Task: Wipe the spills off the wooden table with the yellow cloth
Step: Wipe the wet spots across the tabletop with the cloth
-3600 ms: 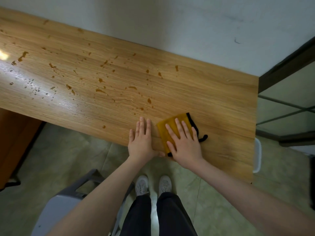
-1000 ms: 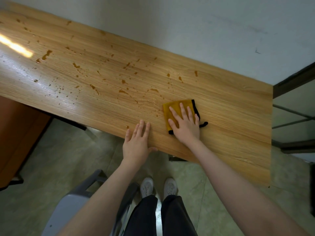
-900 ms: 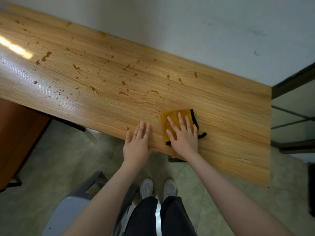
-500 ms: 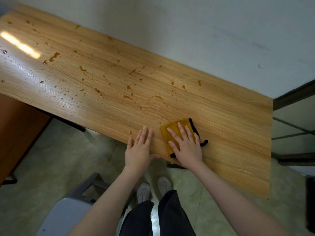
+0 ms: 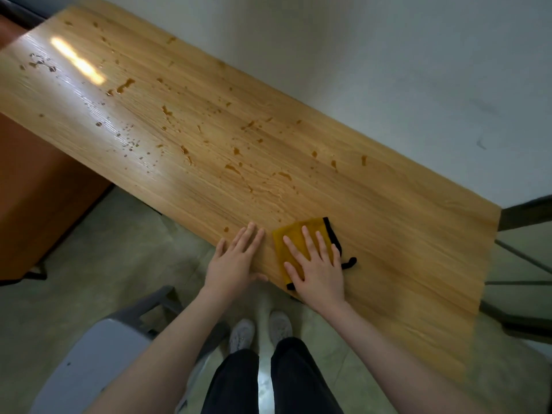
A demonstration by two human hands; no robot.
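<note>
Change: since a second ago the yellow cloth (image 5: 301,239) has come back from mid-board to the near edge, under the same flat hand; the view has also swung left, showing more of the far end.
Meaning: judged as the return leg of a back-and-forth stroke; the strip from the cloth out to 3 o'clock looks dry, the rest is not yet wiped.
Cloth: folded, black-trimmed, a black loop trailing at its 4 o'clock; lies flat on the wooden table (image 5: 418,234) at the near edge.
Right hand (image 5: 318,268): fingers straight and spread, palm pressing the cloth down; no curl round it.
Left hand (image 5: 236,261): flat on the board just beside the cloth at its 9 o'clock, fingers straight, holding nothing; likely a brace.
Spills (image 5: 239,168): brown drops and streaks from 12 round to 10 o'clock of the cloth, thinning toward the far glare patch; one drop just off the left fingertips.
Next: judged to need longer strokes toward 10–11 o'clock.
Surround: grey chair (image 5: 89,363) at 7 o'clock, white shoes (image 5: 260,331) below the hands, pale wall (image 5: 388,85) beyond.
Writing: none readable.
</note>
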